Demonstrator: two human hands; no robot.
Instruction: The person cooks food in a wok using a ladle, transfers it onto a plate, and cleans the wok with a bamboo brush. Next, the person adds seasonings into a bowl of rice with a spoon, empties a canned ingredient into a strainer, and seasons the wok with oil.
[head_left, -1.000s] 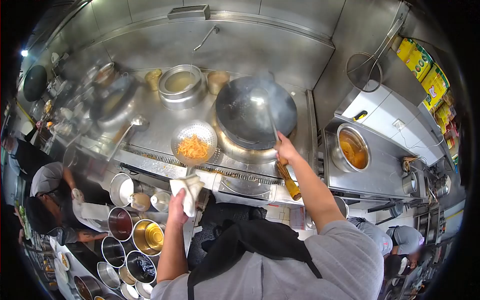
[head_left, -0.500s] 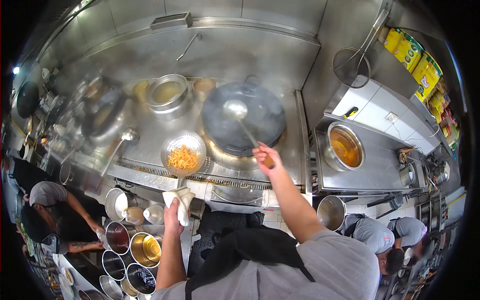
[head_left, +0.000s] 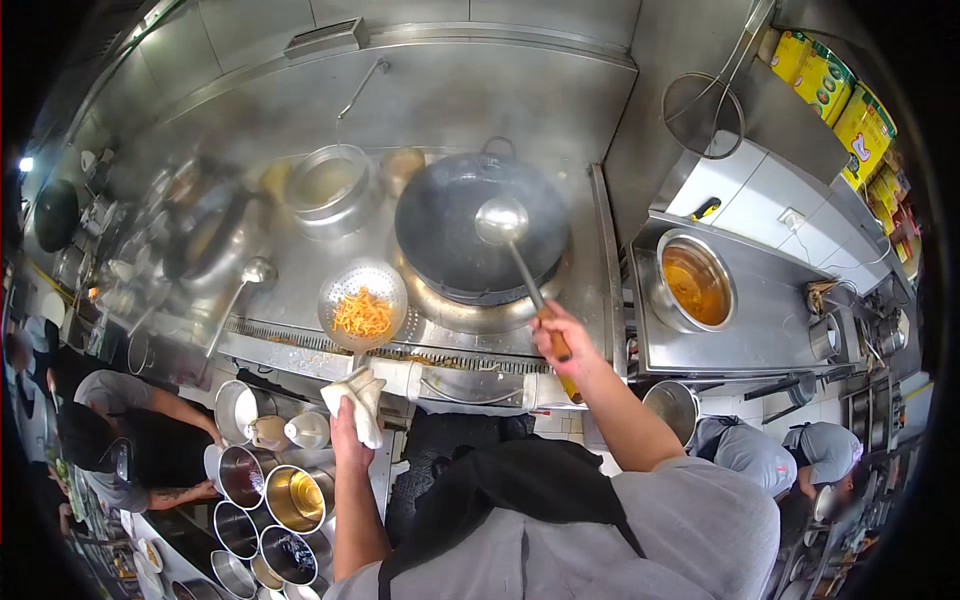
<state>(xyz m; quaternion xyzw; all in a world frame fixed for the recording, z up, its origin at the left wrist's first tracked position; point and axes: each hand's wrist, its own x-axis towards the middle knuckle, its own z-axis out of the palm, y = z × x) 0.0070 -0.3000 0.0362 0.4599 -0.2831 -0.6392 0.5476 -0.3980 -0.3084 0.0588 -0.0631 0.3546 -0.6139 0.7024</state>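
Note:
My right hand (head_left: 562,338) is closed round the wooden handle of a ladle (head_left: 502,220), whose bowl hangs over the dark wok (head_left: 440,235). Folded white cloth (head_left: 362,402) is in my left hand (head_left: 346,432), wrapped at the handle of a perforated strainer (head_left: 337,290). Orange shreds of food (head_left: 362,313) lie in the strainer, left of the wok and over the stove's front part. Haze hangs above the wok, and I see no food inside it.
A metal pot (head_left: 330,190) stands behind the strainer. Another ladle (head_left: 259,271) lies to the left. At right, a bowl of orange-brown liquid (head_left: 695,283) sits on a steel counter (head_left: 760,335). Co-workers (head_left: 130,430) stand left and lower right, near several sauce pots (head_left: 297,497).
The ladle bowl moved left across the wok, then slightly right, as my right hand drew back from the wok. My left hand still has the cloth and strainer. The camera view has shifted.

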